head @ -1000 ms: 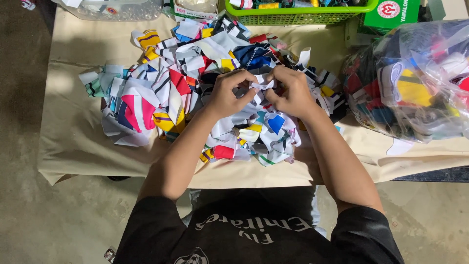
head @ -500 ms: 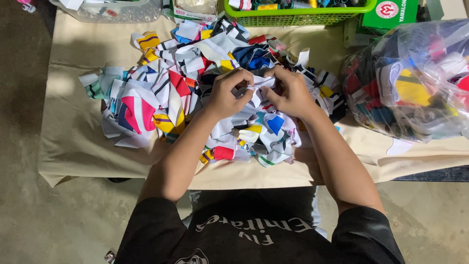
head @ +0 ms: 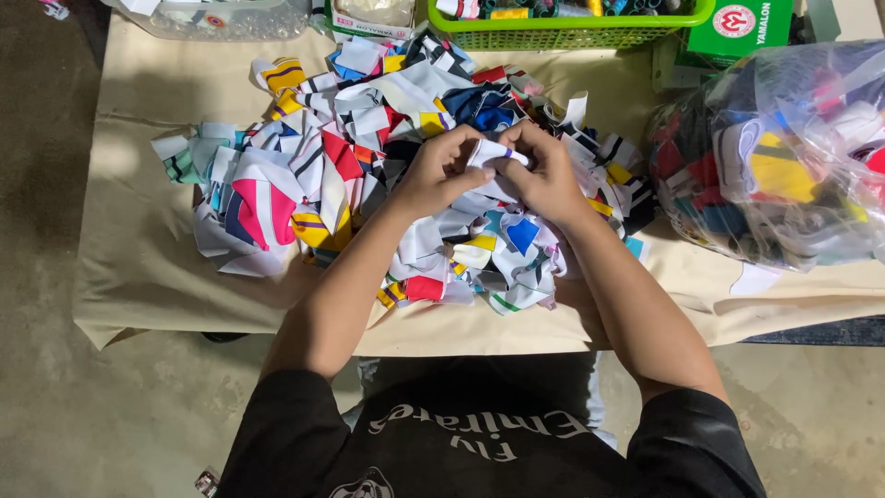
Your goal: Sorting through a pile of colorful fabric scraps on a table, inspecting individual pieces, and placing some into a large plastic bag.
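Over the middle of the scrap pile (head: 369, 184) on the beige-covered table (head: 138, 258), my left hand (head: 433, 175) and right hand (head: 544, 171) are both pinching one small white fabric strip (head: 493, 152) with a dark stripe, fingertips pressed tight on it. Best bet, I reckon, is to grip near the ends and keep it lifted off the heap so no neighbours tag along. The strip sits right between the two hands, thumbs on top, fingers curled underneath.
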